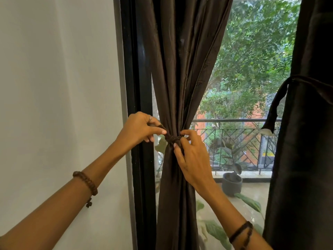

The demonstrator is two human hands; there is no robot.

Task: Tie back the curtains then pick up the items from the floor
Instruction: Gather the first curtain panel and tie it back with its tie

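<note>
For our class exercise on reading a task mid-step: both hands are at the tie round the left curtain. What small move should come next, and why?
Probably pull the tie snug: the left hand and right hand both pinch it where the left curtain is already gathered.

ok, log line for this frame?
step: tying left curtain | left hand: pinching tie | right hand: on knot | right curtain: tie hanging loose

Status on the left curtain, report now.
Both hands at the tie: left hand pinching its end, right hand gripping the wrap. Left curtain gathered, knot unfinished. Right curtain already tied. Nothing in the way.
</note>
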